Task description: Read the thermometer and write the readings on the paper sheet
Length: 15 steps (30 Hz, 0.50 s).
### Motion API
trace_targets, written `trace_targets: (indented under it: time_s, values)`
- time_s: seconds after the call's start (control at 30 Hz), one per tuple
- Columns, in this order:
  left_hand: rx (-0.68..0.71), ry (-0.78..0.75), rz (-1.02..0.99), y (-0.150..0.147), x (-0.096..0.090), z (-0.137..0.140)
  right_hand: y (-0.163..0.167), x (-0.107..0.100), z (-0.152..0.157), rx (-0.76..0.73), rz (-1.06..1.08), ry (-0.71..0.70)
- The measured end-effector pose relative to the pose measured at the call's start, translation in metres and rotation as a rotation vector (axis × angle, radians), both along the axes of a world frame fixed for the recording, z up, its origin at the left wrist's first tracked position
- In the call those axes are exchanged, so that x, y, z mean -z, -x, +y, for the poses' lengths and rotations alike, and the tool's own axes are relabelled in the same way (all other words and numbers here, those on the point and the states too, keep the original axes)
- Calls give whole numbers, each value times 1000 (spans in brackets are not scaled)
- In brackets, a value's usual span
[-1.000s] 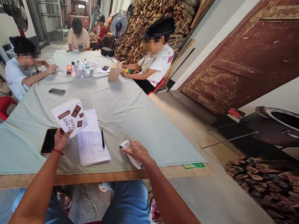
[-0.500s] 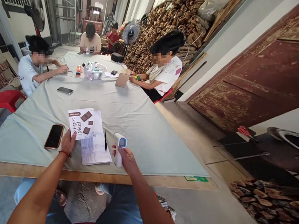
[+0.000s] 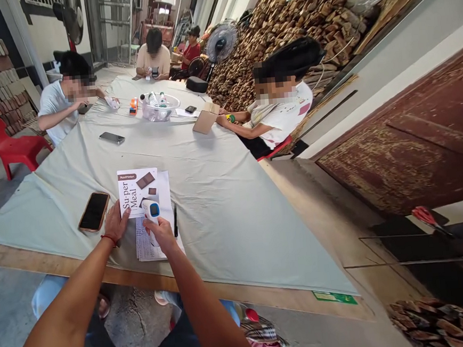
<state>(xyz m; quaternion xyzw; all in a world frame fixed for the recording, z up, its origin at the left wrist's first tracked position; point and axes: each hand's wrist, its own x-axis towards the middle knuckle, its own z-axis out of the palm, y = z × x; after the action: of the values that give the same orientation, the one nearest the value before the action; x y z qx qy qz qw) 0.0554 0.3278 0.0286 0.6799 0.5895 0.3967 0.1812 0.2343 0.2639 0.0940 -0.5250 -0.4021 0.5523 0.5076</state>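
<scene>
Handwork at a Cloth-Covered Wooden Desk (image 3: 265,295)

Nearest to us, past the desk's bare edge, the right hand (image 3: 163,233) has its grip wrapped around the handle of a white, pistol-shaped plastic device (image 3: 151,212) with a blue-rimmed screen. The device's head overlaps the lower right part of a white rectangular pack (image 3: 139,193) printed with brown squares and the words "Su-per Meal"; we cannot tell whether the two touch. The left hand (image 3: 117,223), a red cord at its wrist, has its grip on the pack's lower left corner, thumb over the printed face. Below the pack in our view we note white handwritten paper sheets (image 3: 142,247), with a slim black pen (image 3: 175,220) along their right edge. A dark-screened smartphone in an orange-brown case (image 3: 94,211) lies just left of the left hand.

Farther along the pale grey-green cloth (image 3: 234,210) we find a silver-grey smartphone (image 3: 112,138), then a clear plastic bowl of bottles (image 3: 158,115). Co-workers sit at both sides: one in a white patterned shirt (image 3: 283,113), behind a folded brown cardboard piece (image 3: 204,122), and one in a pale T-shirt (image 3: 53,110). Behind them rises a heap of split brown firewood (image 3: 303,23).
</scene>
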Motion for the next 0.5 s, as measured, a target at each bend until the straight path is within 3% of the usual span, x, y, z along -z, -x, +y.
trace_targets:
  time_s: [0.5]
  values:
    - [0,8,-46,-1,-1,-1,14,20,4,90,-73,23]
